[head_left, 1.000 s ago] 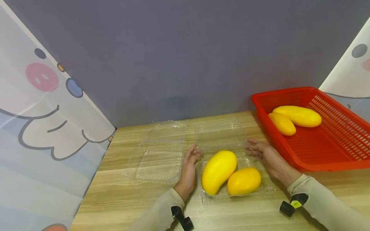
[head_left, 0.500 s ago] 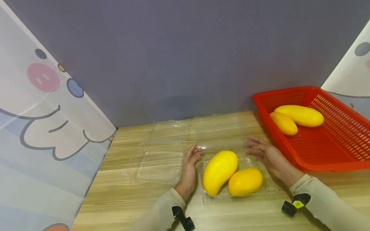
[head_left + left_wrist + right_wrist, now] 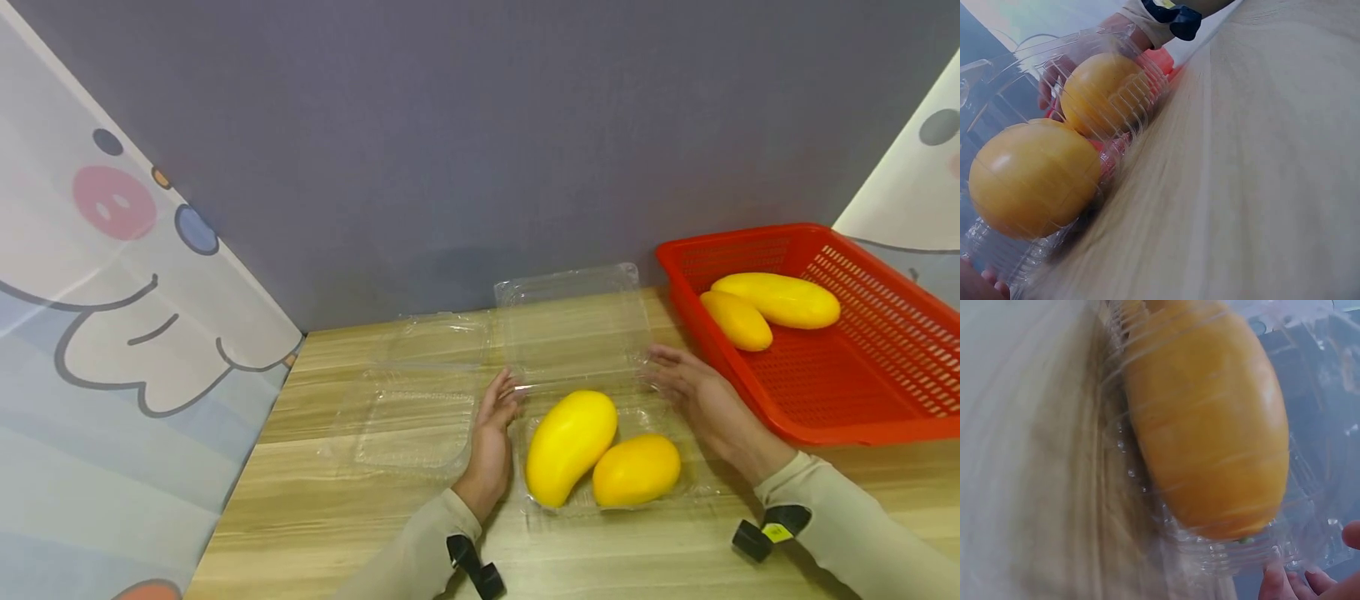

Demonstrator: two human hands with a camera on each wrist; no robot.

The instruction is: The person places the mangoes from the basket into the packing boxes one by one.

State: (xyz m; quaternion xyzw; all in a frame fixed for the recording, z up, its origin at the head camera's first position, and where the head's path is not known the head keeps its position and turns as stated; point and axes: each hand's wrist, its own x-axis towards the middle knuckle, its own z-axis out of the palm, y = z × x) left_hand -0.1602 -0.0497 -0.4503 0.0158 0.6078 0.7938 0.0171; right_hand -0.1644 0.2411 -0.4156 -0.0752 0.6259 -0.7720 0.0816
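Note:
Two yellow mangoes, a longer one (image 3: 572,448) and a rounder one (image 3: 637,471), lie in the base of a clear plastic clamshell box. Its lid (image 3: 570,333) stands tilted up behind them, leaning back from the hinge. My left hand (image 3: 489,446) is at the box's left side, with fingertips near the hinge corner. On the opposite side, my right hand (image 3: 708,408) reaches its extended fingers to the lid's lower right corner. Seen through the ribbed plastic, the mangoes show up close in the left wrist view (image 3: 1035,181) and one mango (image 3: 1210,419) fills the right wrist view.
A second clear clamshell box (image 3: 416,429) lies unfolded left of my left hand. At the right stands a red basket (image 3: 847,433) holding two more mangoes (image 3: 776,300), its wall close to my right hand. A grey panel (image 3: 480,150) rises behind the wooden table.
The box's lid has swung up from lying nearly flat to a raised tilt. My right hand's fingers have shifted slightly up with it, while the left hand and the mangoes stay nearly in place.

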